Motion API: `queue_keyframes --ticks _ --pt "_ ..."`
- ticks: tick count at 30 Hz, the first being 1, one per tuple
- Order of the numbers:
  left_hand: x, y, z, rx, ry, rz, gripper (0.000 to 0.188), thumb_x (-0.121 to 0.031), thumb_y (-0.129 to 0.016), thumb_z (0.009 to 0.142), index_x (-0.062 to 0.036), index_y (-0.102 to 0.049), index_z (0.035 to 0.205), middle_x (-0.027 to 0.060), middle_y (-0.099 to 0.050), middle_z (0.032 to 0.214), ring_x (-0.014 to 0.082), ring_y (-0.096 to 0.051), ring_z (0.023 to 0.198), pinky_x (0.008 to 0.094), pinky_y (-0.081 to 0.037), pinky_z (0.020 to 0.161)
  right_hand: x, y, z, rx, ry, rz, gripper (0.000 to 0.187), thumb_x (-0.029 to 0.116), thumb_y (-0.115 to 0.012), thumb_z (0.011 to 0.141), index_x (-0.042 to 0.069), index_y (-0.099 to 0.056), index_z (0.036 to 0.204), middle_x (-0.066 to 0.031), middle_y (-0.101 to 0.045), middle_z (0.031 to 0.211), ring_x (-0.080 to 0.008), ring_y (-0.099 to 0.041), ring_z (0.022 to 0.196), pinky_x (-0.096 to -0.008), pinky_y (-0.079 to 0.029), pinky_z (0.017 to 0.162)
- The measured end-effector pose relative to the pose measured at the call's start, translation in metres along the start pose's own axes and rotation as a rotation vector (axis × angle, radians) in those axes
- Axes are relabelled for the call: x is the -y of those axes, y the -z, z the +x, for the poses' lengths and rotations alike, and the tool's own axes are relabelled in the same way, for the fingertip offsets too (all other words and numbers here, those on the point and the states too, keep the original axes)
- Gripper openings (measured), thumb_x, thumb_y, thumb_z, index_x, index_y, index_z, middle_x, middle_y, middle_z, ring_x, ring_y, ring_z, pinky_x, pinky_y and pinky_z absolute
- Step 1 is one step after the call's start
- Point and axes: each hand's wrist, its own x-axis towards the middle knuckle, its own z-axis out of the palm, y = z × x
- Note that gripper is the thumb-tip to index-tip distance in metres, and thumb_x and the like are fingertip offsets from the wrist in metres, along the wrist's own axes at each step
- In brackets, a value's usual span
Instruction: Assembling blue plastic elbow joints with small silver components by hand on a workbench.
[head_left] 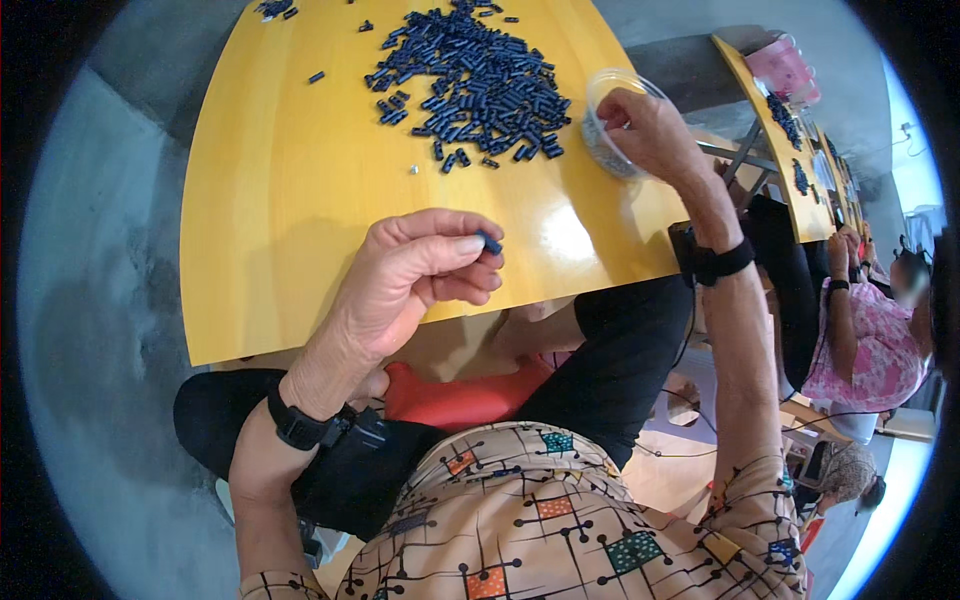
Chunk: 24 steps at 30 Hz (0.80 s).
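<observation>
Between the thumb and fingers of my left hand [410, 265] is a small dark blue cylindrical part [489, 242], held above the near edge of the yellow table. My right hand [645, 130] reaches into a round clear plastic tub [612, 160] at the table's right side. Its fingers are bent inside the rim, and whatever they pinch is hidden. Small pieces seem to lie in the tub, too blurred to name. A large heap of similar dark blue parts [480, 85] spreads over the far middle of the table, left of the tub.
A tiny silvery piece [414, 170] lies on the yellow table [290, 200] near the heap, with a stray blue part [316, 77] farther left. Other people [868, 335] sit at right beside another yellow table [800, 205] with dark parts and a pink container [783, 70].
</observation>
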Motion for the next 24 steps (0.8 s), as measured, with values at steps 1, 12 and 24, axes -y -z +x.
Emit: queue_keyframes --ticks 1,12,24 --pt "0.001 0.003 -0.001 0.019 0.024 -0.032 0.019 -0.006 -0.057 0.083 0.0032 -0.061 0.099 0.0121 -0.065 0.083 0.0172 -0.066 0.072 0.0269 -0.056 0.065 0.003 -0.002 0.000 -0.035 0.001 -0.012 0.017 0.007 -0.062 0.069 0.001 -0.062 0.085 -0.0093 -0.063 0.073 -0.0187 -0.061 0.065 -0.0285 -0.049 0.061" --pt "0.006 0.009 0.002 0.044 0.095 -0.302 0.022 -0.008 -0.055 0.083 0.0042 -0.058 0.101 0.0136 -0.065 0.091 0.0188 -0.065 0.081 0.0275 -0.055 0.071 0.008 0.011 -0.001 0.064 -0.021 0.003 0.011 0.009 -0.061 0.076 0.000 -0.063 0.082 -0.0081 -0.058 0.064 -0.0116 -0.054 0.058 -0.0261 -0.045 0.055" --pt "0.001 0.010 -0.006 0.023 0.030 -0.117 0.022 -0.007 -0.056 0.082 0.0013 -0.059 0.102 0.0068 -0.063 0.086 0.0122 -0.061 0.074 0.0244 -0.052 0.070 0.019 0.031 -0.006 0.034 -0.337 0.394 0.013 0.011 -0.051 0.086 0.001 -0.060 0.086 -0.0006 -0.057 0.065 -0.0051 -0.045 0.051 -0.0194 -0.034 0.045"
